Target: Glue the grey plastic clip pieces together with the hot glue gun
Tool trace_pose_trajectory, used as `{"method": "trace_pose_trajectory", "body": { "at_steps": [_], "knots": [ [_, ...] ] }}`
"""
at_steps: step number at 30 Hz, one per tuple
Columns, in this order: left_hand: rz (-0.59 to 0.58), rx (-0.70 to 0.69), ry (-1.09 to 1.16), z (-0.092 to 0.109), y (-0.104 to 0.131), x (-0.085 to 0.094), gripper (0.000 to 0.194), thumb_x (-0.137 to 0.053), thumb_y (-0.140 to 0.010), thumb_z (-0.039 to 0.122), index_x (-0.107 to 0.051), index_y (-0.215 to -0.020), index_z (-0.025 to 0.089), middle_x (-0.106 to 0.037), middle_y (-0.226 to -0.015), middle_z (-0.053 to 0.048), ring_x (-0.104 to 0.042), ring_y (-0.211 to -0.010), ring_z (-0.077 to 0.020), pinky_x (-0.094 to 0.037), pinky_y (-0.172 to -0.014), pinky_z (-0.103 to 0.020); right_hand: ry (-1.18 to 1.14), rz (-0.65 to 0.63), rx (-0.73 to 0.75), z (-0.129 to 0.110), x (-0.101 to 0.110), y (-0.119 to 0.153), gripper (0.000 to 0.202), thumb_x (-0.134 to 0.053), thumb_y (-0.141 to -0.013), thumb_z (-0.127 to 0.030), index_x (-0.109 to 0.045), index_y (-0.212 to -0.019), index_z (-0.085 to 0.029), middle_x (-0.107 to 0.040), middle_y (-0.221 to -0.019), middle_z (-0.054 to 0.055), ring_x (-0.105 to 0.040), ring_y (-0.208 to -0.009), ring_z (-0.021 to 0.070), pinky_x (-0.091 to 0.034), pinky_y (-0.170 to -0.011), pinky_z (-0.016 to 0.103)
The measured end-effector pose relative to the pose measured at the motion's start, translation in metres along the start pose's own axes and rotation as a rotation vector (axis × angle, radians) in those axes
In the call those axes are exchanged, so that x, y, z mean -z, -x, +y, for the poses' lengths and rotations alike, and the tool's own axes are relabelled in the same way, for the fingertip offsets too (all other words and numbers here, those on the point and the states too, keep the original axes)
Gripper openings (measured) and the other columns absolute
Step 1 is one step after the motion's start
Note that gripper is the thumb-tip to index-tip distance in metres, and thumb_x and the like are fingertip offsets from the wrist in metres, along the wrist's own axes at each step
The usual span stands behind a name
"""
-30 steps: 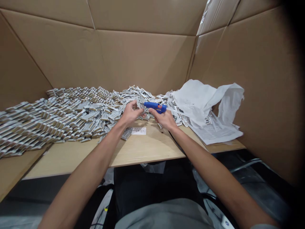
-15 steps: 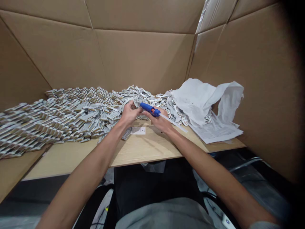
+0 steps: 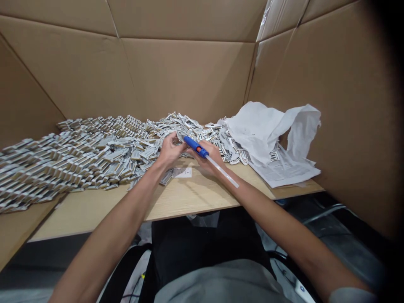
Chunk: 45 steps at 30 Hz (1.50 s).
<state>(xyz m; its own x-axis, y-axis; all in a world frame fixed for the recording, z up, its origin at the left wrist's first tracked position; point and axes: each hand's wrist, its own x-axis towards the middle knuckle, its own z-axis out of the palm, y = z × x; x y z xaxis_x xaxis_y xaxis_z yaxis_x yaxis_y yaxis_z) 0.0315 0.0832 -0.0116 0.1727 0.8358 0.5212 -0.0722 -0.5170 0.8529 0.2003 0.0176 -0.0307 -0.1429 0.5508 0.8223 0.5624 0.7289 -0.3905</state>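
Note:
My right hand (image 3: 208, 155) is closed around a blue glue gun (image 3: 195, 147) with an orange part on it. A clear glue stick (image 3: 222, 171) sticks out of its rear end, over my right wrist. The gun's front end points away from me and to the left, close to the fingers of my left hand (image 3: 170, 149). Between those fingers is a small grey-and-white piece (image 3: 181, 134), held up near the gun's tip. The tip itself is too small to make out. Behind both hands lies a loose heap of similar pieces (image 3: 189, 122).
Stacked rows of pieces (image 3: 38, 168) cover the left of the wooden table (image 3: 192, 198). A printed paper slip (image 3: 183, 172) lies before my hands. Crumpled white paper (image 3: 261, 126) sits at the right, on printed sheets. Cardboard walls (image 3: 189, 80) enclose the back and sides.
The glue gun has turned in my right hand, so the glue stick's rear end has swung down towards me and left. My left hand keeps its hold on the piece.

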Motion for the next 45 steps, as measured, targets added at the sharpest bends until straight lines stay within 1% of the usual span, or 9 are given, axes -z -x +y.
{"method": "trace_pose_trajectory", "body": {
  "at_steps": [3,6,11,16,19,23,27,31,45],
  "knots": [
    [-0.058,0.057,0.114,0.002,0.003,-0.003,0.04,-0.089,-0.062,0.027,-0.064,-0.093,0.017,-0.068,-0.089,-0.003,-0.064,-0.079,-0.0174,-0.054,-0.069,-0.03,0.093,0.068,0.057,0.0,0.002,0.001,0.033,-0.057,-0.103,-0.051,-0.055,-0.086,-0.023,-0.057,-0.089,0.005,-0.054,-0.076,0.0193,-0.045,-0.071,0.033],
    [-0.073,0.167,0.14,0.005,0.005,-0.004,0.038,-0.089,-0.061,0.027,-0.061,-0.084,0.017,-0.066,-0.081,-0.002,-0.068,-0.073,-0.0193,-0.056,-0.068,-0.034,0.146,0.219,0.03,-0.003,0.007,-0.002,0.032,-0.056,-0.103,-0.051,-0.054,-0.088,-0.023,-0.058,-0.093,0.007,-0.055,-0.082,0.0211,-0.048,-0.076,0.035],
    [0.007,0.237,-0.072,0.006,0.0,0.005,0.02,-0.084,-0.07,0.028,-0.067,-0.073,0.018,-0.062,-0.068,-0.001,-0.054,-0.059,-0.0132,-0.045,-0.059,-0.03,0.169,0.337,-0.107,0.001,0.021,-0.01,0.04,-0.057,-0.101,-0.055,-0.047,-0.077,-0.024,-0.052,-0.084,0.002,-0.052,-0.076,0.0181,-0.045,-0.075,0.034],
    [0.037,0.252,-0.002,0.006,-0.006,0.016,0.018,-0.084,-0.073,0.03,-0.071,-0.079,0.018,-0.068,-0.088,-0.006,-0.062,-0.078,-0.0174,-0.052,-0.07,-0.033,0.096,0.272,-0.172,0.002,0.026,-0.013,0.042,-0.062,-0.097,-0.056,-0.048,-0.074,-0.024,-0.055,-0.079,0.001,-0.053,-0.073,0.0174,-0.043,-0.071,0.033],
    [0.031,0.249,0.04,0.008,-0.007,0.017,0.021,-0.084,-0.073,0.031,-0.071,-0.081,0.017,-0.068,-0.092,-0.007,-0.064,-0.085,-0.019,-0.055,-0.076,-0.035,-0.001,0.17,-0.311,-0.003,0.027,-0.013,0.043,-0.065,-0.092,-0.062,-0.054,-0.074,-0.024,-0.061,-0.076,0.002,-0.056,-0.07,0.0181,-0.045,-0.069,0.034],
    [-0.01,0.216,-0.027,0.013,-0.004,0.015,0.021,-0.08,-0.076,0.035,-0.073,-0.085,0.017,-0.069,-0.09,-0.007,-0.063,-0.081,-0.0181,-0.053,-0.071,-0.032,-0.125,-0.002,-0.527,-0.006,0.029,-0.012,0.049,-0.065,-0.088,-0.07,-0.064,-0.074,-0.024,-0.065,-0.068,0.003,-0.057,-0.061,0.0175,-0.045,-0.061,0.034],
    [0.008,0.133,-0.127,0.02,-0.002,0.013,0.019,-0.076,-0.076,0.032,-0.065,-0.069,0.018,-0.061,-0.07,-0.001,-0.054,-0.065,-0.0142,-0.044,-0.06,-0.028,-0.162,-0.1,-0.594,-0.003,0.028,-0.011,0.056,-0.064,-0.085,-0.076,-0.07,-0.073,-0.022,-0.068,-0.066,0.004,-0.058,-0.055,0.0163,-0.045,-0.056,0.033],
    [0.001,0.069,-0.201,0.024,-0.001,0.012,0.026,-0.074,-0.075,0.03,-0.056,-0.059,0.02,-0.05,-0.058,0.002,-0.047,-0.057,-0.0125,-0.034,-0.055,-0.028,-0.136,-0.119,-0.58,-0.001,0.024,-0.01,0.055,-0.067,-0.084,-0.075,-0.07,-0.071,-0.022,-0.068,-0.063,0.004,-0.059,-0.055,0.0162,-0.044,-0.054,0.033],
    [-0.033,0.066,-0.187,0.026,0.001,0.01,0.028,-0.071,-0.076,0.03,-0.055,-0.056,0.019,-0.044,-0.055,0.003,-0.039,-0.053,-0.011,-0.024,-0.053,-0.028,-0.082,-0.1,-0.61,0.003,0.021,-0.008,0.057,-0.065,-0.083,-0.077,-0.066,-0.068,-0.022,-0.066,-0.062,0.004,-0.058,-0.054,0.0174,-0.043,-0.053,0.032]
  ]
}}
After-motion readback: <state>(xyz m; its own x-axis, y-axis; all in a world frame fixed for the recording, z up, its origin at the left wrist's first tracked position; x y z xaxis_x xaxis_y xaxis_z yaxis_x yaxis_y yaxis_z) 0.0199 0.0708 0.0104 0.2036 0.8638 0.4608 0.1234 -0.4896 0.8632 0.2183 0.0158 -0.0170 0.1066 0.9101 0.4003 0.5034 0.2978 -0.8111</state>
